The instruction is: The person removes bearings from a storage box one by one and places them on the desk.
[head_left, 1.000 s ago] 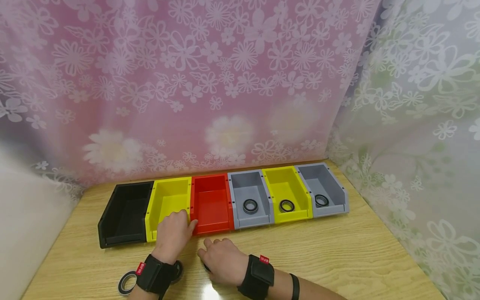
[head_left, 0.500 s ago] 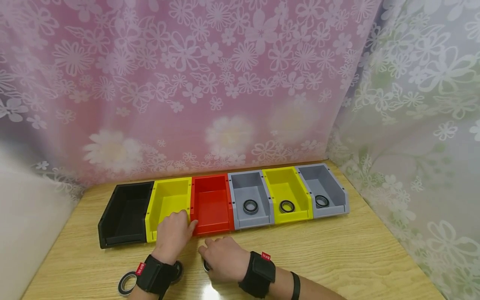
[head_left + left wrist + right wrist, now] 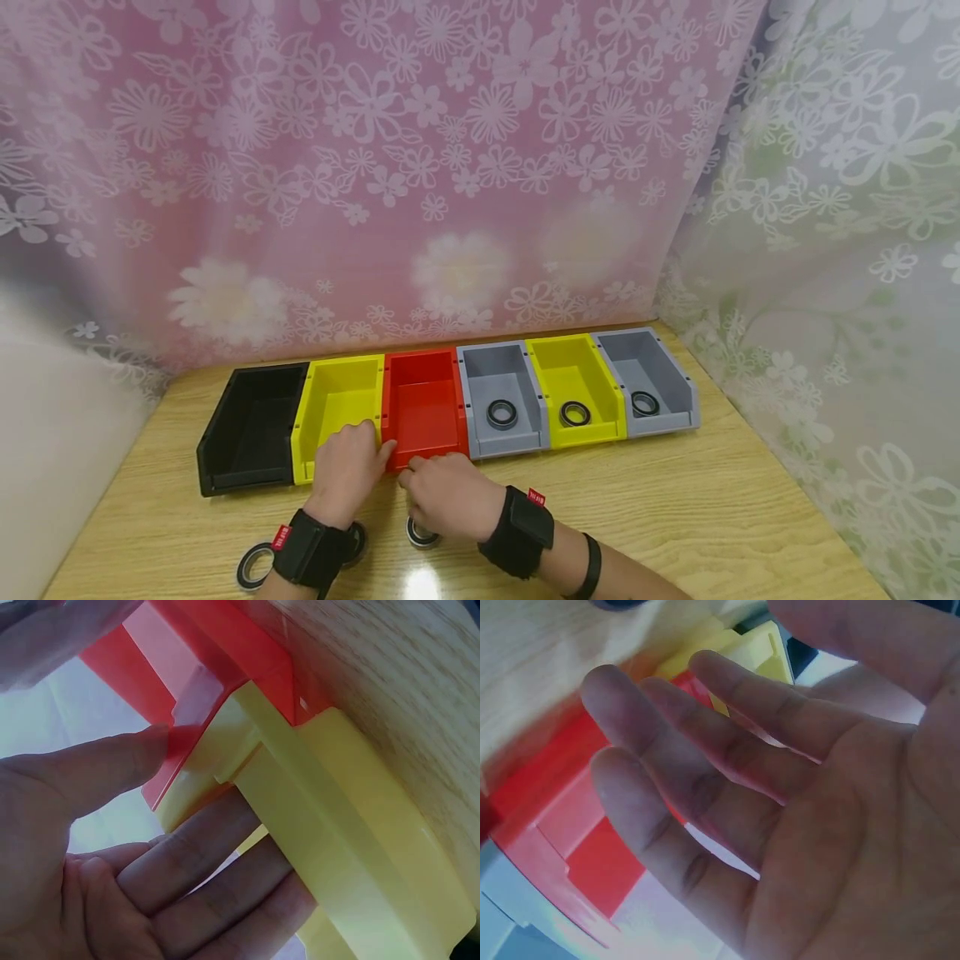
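On the table (image 3: 172, 533), a left ring (image 3: 255, 567) and a half-hidden ring (image 3: 359, 546) flank your wrist strap (image 3: 311, 550). Your left hand (image 3: 348, 467) has loosely extended fingers, tips hidden behind the left yellow bin (image 3: 348, 375), thumb against the red bin (image 3: 422, 367). A third ring (image 3: 422, 537) lies partly covered by your right hand (image 3: 453, 496), empty, fingers relaxed.

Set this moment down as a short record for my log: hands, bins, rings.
left hand: fingers inside left yellow bin, thumb at red bin
right hand: before the red bin, palm holding nothing
bin row, left to right: black bin, left yellow bin, red bin, left gray bin, right yellow bin, right gray bin
binned rings: one in each of the three rightmost bins
table rings: three visible, two partly hidden
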`<state>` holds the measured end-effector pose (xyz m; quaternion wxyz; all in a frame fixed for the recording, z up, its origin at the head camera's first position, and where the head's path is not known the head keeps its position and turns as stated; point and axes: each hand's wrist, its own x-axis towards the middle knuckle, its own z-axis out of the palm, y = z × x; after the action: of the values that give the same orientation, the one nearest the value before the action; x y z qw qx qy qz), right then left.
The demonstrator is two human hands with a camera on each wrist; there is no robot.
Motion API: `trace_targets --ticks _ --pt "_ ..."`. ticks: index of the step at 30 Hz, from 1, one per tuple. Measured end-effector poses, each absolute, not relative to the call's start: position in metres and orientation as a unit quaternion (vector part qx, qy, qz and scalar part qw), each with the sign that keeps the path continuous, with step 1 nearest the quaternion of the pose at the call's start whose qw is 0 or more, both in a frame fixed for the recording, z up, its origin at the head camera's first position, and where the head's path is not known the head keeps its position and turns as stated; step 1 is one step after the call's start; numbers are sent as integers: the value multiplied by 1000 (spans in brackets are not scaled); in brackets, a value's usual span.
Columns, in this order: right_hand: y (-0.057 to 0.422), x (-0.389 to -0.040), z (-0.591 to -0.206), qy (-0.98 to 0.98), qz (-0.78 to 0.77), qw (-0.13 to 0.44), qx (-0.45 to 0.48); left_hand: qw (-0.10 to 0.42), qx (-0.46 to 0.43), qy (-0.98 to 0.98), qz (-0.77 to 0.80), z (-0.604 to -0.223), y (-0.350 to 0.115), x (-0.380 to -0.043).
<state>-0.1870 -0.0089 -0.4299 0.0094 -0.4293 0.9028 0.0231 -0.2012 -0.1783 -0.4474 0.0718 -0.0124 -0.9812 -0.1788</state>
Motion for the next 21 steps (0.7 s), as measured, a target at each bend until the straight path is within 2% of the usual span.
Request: trace_targets --ticks 21 --pt "10 -214 -383 930 -121 10 -348 67 -9 -982 -179 -447 -177 -200"
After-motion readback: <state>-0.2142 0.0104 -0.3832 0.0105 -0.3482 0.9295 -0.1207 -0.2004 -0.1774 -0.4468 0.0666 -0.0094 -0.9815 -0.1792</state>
